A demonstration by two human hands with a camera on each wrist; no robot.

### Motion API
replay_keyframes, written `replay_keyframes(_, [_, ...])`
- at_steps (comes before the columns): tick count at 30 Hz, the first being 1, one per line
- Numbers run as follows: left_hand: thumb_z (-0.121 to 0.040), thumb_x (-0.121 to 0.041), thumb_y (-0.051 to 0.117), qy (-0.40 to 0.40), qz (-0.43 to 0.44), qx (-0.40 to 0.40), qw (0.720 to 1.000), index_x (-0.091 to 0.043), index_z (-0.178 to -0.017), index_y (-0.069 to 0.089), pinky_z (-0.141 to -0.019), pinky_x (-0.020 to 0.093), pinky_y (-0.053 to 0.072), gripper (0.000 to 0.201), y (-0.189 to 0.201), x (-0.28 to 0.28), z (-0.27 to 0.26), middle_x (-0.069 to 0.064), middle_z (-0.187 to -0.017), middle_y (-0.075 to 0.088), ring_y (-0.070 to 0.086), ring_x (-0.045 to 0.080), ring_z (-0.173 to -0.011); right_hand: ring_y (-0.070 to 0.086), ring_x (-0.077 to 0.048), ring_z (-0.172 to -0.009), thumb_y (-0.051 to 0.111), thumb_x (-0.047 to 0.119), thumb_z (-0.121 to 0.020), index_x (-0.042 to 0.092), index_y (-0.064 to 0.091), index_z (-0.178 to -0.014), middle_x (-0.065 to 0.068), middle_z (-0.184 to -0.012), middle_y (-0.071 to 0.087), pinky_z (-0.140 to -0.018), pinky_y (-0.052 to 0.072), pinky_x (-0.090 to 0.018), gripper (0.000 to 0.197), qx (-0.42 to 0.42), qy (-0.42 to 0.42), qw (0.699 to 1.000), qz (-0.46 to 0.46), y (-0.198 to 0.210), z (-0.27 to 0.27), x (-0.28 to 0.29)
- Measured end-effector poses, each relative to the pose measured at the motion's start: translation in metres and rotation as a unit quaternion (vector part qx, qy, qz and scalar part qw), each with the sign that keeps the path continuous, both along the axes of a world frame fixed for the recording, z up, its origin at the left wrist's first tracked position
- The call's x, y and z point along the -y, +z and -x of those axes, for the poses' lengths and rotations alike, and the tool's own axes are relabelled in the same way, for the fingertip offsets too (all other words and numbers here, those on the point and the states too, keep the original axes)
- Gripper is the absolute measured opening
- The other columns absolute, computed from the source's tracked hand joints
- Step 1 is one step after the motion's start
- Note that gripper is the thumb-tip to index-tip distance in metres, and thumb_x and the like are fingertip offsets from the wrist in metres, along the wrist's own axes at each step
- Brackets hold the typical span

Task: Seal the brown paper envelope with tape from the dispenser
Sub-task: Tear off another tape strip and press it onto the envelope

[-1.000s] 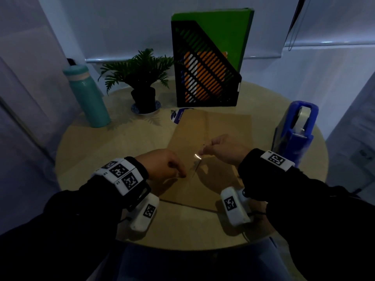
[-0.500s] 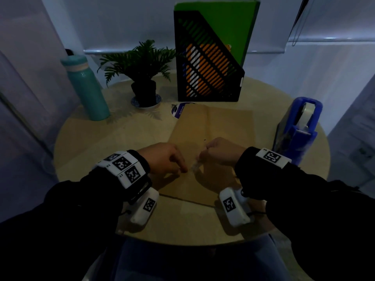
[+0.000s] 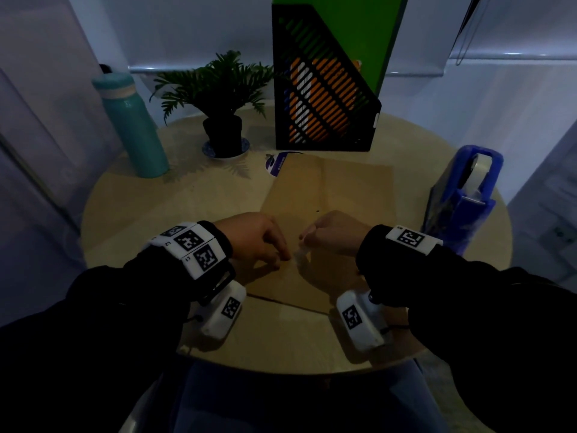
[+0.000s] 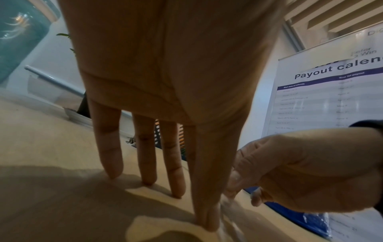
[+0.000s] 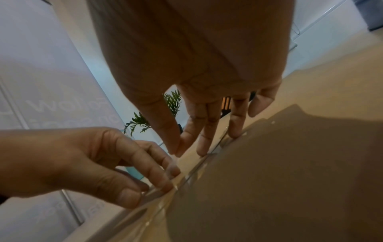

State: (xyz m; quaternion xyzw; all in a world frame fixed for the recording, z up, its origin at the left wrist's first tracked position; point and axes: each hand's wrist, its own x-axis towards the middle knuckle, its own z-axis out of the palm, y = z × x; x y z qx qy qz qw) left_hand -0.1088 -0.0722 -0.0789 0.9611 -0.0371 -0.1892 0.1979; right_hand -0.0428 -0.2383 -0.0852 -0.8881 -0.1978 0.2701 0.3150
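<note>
The worry, from where I stood, was the strip of clear tape (image 3: pixel 300 255) folding back on itself or going down crooked; it was limp and short, and a careless press could have creased it or left the flap unsealed. The right hand (image 3: pixel 335 234) pinched one end of it between thumb and forefinger, its other fingers reaching down to the paper. The left hand (image 3: pixel 254 242) had its fingertips (image 4: pixel 148 181) planted on the brown envelope (image 3: pixel 327 195), and its thumb and forefinger seemed to press the strip's other end down. The envelope lay flat in the middle of the round table (image 3: pixel 156 214), under both hands, its near part holding the tape. The blue dispenser (image 3: pixel 462 198) stood apart on the right.
</note>
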Motion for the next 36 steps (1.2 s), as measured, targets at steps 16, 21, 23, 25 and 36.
replay_keyframes(16, [-0.081, -0.026, 0.073, 0.000, 0.006, -0.004, 1.000, -0.031, -0.102, 0.074, -0.097, 0.030, 0.043, 0.022, -0.002, -0.002, -0.003, -0.008, -0.117, 0.057, 0.051, 0.009, -0.107, 0.057, -0.028, -0.114, 0.065, 0.027, -0.086, -0.004, 0.069, -0.104, -0.017, -0.126, 0.062, -0.092, 0.047, -0.036, 0.036, 0.011, 0.009, 1.000, 0.015, -0.001, 0.004, -0.001])
replay_keyframes(21, [-0.081, -0.026, 0.073, 0.007, 0.006, -0.012, 1.000, -0.030, -0.103, 0.074, -0.099, 0.034, 0.044, 0.023, 0.000, 0.000, -0.003, -0.006, -0.117, 0.059, 0.054, 0.011, -0.109, 0.056, -0.023, -0.112, 0.064, 0.026, -0.087, 0.001, 0.072, -0.090, -0.009, -0.121, 0.066, -0.105, 0.037, -0.034, 0.026, 0.021, 0.023, 0.999, 0.034, -0.001, 0.007, -0.002])
replay_keyframes(23, [-0.082, -0.026, 0.072, 0.008, 0.006, -0.016, 1.000, -0.031, -0.103, 0.074, -0.099, 0.035, 0.045, 0.021, 0.001, 0.001, -0.003, -0.007, -0.115, 0.061, 0.055, 0.011, -0.107, 0.055, -0.023, -0.114, 0.060, 0.025, -0.089, 0.000, 0.070, -0.107, -0.011, -0.122, 0.064, -0.108, 0.034, -0.038, 0.032, 0.035, 0.028, 0.998, 0.041, 0.001, 0.009, -0.002])
replay_keyframes(25, [-0.083, -0.026, 0.071, 0.004, 0.001, -0.016, 1.000, -0.029, -0.104, 0.074, -0.098, 0.033, 0.046, 0.022, 0.003, 0.002, -0.003, -0.007, -0.114, 0.063, 0.056, 0.011, -0.106, 0.054, -0.024, -0.114, 0.058, 0.023, -0.090, 0.000, 0.068, -0.114, -0.013, -0.123, 0.063, -0.109, 0.034, -0.038, 0.035, 0.045, 0.031, 0.997, 0.048, 0.003, 0.011, -0.003])
replay_keyframes(36, [-0.083, -0.028, 0.071, 0.013, 0.011, -0.012, 1.000, -0.023, -0.099, 0.076, -0.090, 0.029, 0.047, 0.017, -0.001, 0.004, -0.009, -0.005, -0.103, 0.069, 0.060, 0.012, -0.101, 0.052, -0.024, -0.116, 0.055, 0.022, -0.090, 0.001, 0.072, -0.100, -0.009, -0.124, 0.063, -0.110, 0.032, -0.039, 0.029, 0.065, 0.054, 0.994, 0.064, 0.004, 0.014, -0.002])
